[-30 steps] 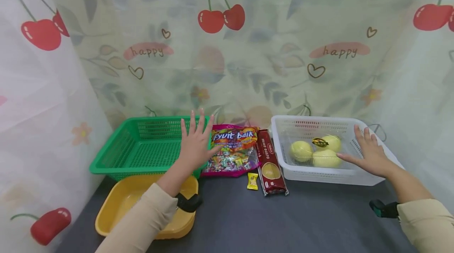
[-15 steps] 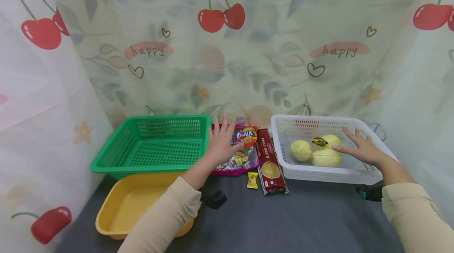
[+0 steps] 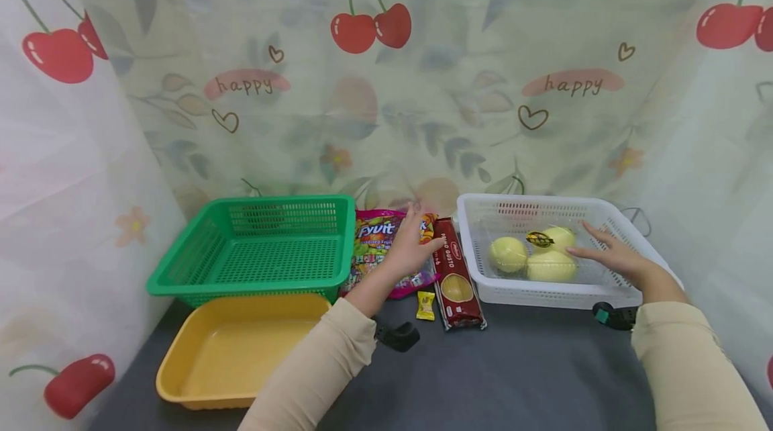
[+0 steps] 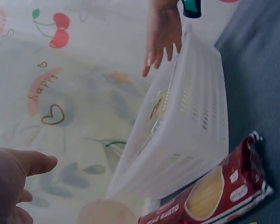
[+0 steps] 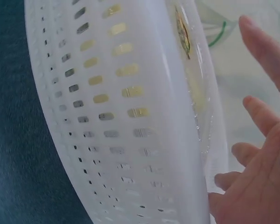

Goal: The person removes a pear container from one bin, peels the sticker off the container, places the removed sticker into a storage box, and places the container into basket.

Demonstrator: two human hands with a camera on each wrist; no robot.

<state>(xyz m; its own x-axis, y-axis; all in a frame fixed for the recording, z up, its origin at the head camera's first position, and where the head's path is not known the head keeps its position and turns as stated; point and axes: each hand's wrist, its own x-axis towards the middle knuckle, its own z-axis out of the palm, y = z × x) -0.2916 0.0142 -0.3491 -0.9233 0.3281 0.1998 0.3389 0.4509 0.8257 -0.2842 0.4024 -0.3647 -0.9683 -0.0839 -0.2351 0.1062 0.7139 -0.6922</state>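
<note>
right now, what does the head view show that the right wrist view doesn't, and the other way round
Head only: left hand, green basket, yellow tub, candy bag, small candy, red packet.
Right wrist only: yellow patches seen through side slots of the white basket.
Both: white basket, right hand, table, curtain.

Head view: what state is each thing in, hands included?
Left hand: raised, holding nothing
Right hand: fingers spread, holding nothing
Candy bag: partly hidden behind the left hand
Red packet: lying down, wrapped
Small yellow packet: wrapped
Green basket: upright, bare floor showing
Yellow basin: upright, partly hidden
White basket: upright, loaded
Clear pack: inside the white basket, containing yellow rounds
</note>
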